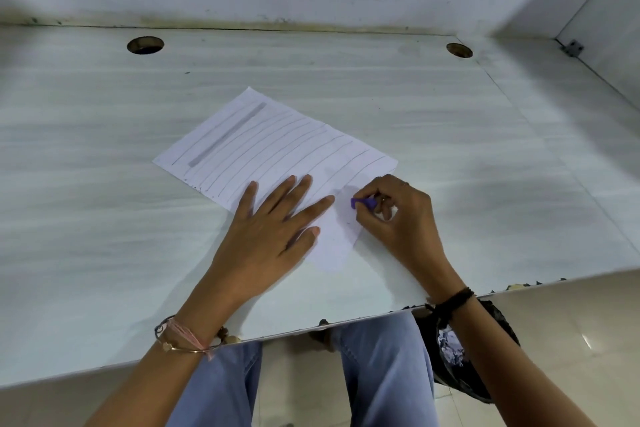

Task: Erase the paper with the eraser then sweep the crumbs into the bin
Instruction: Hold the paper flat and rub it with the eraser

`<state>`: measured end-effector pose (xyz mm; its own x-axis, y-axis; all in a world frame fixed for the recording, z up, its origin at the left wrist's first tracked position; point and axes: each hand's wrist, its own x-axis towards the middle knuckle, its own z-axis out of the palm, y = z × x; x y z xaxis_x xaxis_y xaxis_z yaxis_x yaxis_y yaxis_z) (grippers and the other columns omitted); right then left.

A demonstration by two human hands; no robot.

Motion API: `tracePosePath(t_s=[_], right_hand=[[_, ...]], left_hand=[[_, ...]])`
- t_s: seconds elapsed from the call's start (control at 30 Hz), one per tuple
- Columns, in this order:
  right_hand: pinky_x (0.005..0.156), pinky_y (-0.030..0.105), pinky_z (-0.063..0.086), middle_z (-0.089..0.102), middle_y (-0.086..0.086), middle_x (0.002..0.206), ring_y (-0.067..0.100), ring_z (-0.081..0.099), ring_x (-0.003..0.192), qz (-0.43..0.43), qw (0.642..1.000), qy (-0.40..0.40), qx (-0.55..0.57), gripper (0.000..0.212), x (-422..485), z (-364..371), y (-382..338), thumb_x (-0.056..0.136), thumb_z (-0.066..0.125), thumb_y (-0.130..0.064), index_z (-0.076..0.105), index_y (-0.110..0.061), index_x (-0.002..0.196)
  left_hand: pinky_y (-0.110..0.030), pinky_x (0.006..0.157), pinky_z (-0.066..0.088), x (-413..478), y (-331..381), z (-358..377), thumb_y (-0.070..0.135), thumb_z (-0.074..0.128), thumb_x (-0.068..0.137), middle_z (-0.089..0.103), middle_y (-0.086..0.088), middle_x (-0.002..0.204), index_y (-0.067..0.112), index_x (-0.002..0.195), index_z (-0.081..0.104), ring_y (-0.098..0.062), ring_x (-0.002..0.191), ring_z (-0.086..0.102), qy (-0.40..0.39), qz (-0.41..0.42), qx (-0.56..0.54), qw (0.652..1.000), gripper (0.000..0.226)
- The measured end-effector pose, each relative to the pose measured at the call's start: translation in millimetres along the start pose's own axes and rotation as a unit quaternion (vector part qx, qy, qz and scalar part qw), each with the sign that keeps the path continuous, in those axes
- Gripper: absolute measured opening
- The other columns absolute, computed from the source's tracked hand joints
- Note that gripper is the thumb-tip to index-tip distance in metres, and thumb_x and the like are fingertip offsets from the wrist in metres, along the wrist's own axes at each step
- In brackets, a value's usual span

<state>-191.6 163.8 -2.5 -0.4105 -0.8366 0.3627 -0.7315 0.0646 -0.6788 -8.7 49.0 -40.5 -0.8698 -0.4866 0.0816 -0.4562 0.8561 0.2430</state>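
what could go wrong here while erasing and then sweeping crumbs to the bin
1. The right hand rubs the eraser near the paper's near corner, beside the left hand's flat fingers; that unpinned corner may crease or tear.
2. The bin sits on the floor below the table edge, so swept crumbs could miss it and land on the floor or lap.

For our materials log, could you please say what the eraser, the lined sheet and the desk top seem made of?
The purple eraser looks like matte rubber or vinyl, no glare. The lined sheet is thin matte paper, ruled, lying flat. The desk top is likely satin laminate board: pale printed grain, chipped front edge.
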Motion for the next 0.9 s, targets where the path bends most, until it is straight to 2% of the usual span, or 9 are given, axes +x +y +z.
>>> tracePosePath(t_s=[0.1, 0.23, 0.4, 0.47, 0.53, 0.67, 0.8, 0.83, 0.9], right_hand=[[0.059, 0.019, 0.043, 0.062, -0.003, 0.074, 0.012, 0.052, 0.063, -0.044, 0.996, -0.081, 0.013, 0.014, -13, 3, -10, 0.076, 0.073, -0.001, 0.069, -0.014, 0.081], [0.060, 0.021, 0.042, 0.061, -0.003, 0.072, 0.012, 0.049, 0.062, 0.023, 1.000, 0.002, 0.000, 0.013, 4, 0, 3, 0.074, 0.071, -0.002, 0.068, -0.013, 0.078], [0.060, 0.019, 0.044, 0.063, -0.002, 0.075, 0.012, 0.054, 0.064, -0.040, 0.996, -0.079, 0.002, 0.013, -8, 5, -8, 0.076, 0.074, -0.003, 0.069, -0.014, 0.081], [0.060, 0.016, 0.041, 0.062, -0.003, 0.073, 0.010, 0.050, 0.063, 0.011, 1.000, -0.020, -0.001, 0.014, 2, 3, 1, 0.074, 0.072, -0.001, 0.069, -0.014, 0.079], [0.060, 0.014, 0.039, 0.061, -0.003, 0.073, 0.009, 0.049, 0.063, 0.023, 1.000, 0.009, -0.015, 0.014, 8, 1, 3, 0.073, 0.071, 0.000, 0.068, -0.013, 0.077], [0.060, 0.017, 0.044, 0.063, -0.003, 0.075, 0.011, 0.053, 0.064, -0.041, 0.996, -0.077, -0.004, 0.013, -8, 4, -9, 0.076, 0.073, -0.003, 0.069, -0.014, 0.081], [0.060, 0.012, 0.038, 0.061, -0.004, 0.072, 0.008, 0.049, 0.063, 0.034, 0.999, 0.021, -0.022, 0.014, 6, -1, 4, 0.073, 0.072, 0.000, 0.067, -0.013, 0.077], [0.060, 0.014, 0.040, 0.061, -0.004, 0.072, 0.009, 0.050, 0.063, 0.023, 0.999, 0.012, -0.022, 0.014, 5, 0, 1, 0.073, 0.072, 0.000, 0.067, -0.013, 0.077], [0.059, 0.021, 0.045, 0.062, -0.003, 0.073, 0.012, 0.053, 0.062, -0.030, 0.997, -0.064, 0.002, 0.014, -8, 4, -11, 0.074, 0.072, -0.001, 0.069, -0.014, 0.079]], left_hand=[[-0.045, 0.119, -0.011, 0, 0, 0, 0.055, 0.003, 0.095, -0.004, 0.014, 0.163, 0.052, 0.151, 0.003, -0.004, 0.149, -0.010, -0.004, -0.002, -0.005, 1.000, 0.055], [-0.044, 0.118, -0.012, 0, 0, -2, 0.056, 0.001, 0.095, -0.004, 0.013, 0.163, 0.050, 0.151, 0.005, -0.005, 0.149, -0.010, -0.003, -0.003, -0.007, 1.000, 0.057], [-0.044, 0.119, -0.012, -1, 0, -1, 0.055, 0.003, 0.095, -0.005, 0.015, 0.163, 0.053, 0.150, 0.004, -0.003, 0.148, -0.012, -0.007, -0.006, -0.012, 1.000, 0.056], [-0.043, 0.118, -0.013, 0, 0, -2, 0.056, 0.002, 0.094, -0.004, 0.014, 0.163, 0.052, 0.151, 0.005, -0.003, 0.148, -0.012, -0.009, -0.004, -0.013, 1.000, 0.056], [-0.042, 0.118, -0.015, -1, 1, -3, 0.056, 0.000, 0.093, -0.005, 0.015, 0.163, 0.052, 0.150, 0.005, -0.002, 0.148, -0.013, -0.011, -0.009, -0.014, 1.000, 0.058], [-0.043, 0.119, -0.014, -1, 1, -4, 0.056, 0.001, 0.093, -0.006, 0.015, 0.162, 0.053, 0.150, 0.005, -0.002, 0.148, -0.013, -0.013, -0.008, -0.021, 1.000, 0.058], [-0.043, 0.118, -0.014, -1, 1, -4, 0.056, 0.000, 0.093, -0.004, 0.015, 0.163, 0.051, 0.151, 0.007, -0.003, 0.148, -0.012, -0.013, -0.009, -0.016, 1.000, 0.059], [-0.043, 0.118, -0.014, -1, 2, -5, 0.057, 0.000, 0.092, -0.005, 0.015, 0.163, 0.052, 0.150, 0.007, -0.002, 0.148, -0.013, -0.014, -0.011, -0.017, 1.000, 0.059], [-0.042, 0.118, -0.013, -1, 2, -5, 0.057, -0.001, 0.091, -0.006, 0.017, 0.162, 0.054, 0.150, 0.006, -0.001, 0.147, -0.014, -0.018, -0.012, -0.025, 0.999, 0.059]])
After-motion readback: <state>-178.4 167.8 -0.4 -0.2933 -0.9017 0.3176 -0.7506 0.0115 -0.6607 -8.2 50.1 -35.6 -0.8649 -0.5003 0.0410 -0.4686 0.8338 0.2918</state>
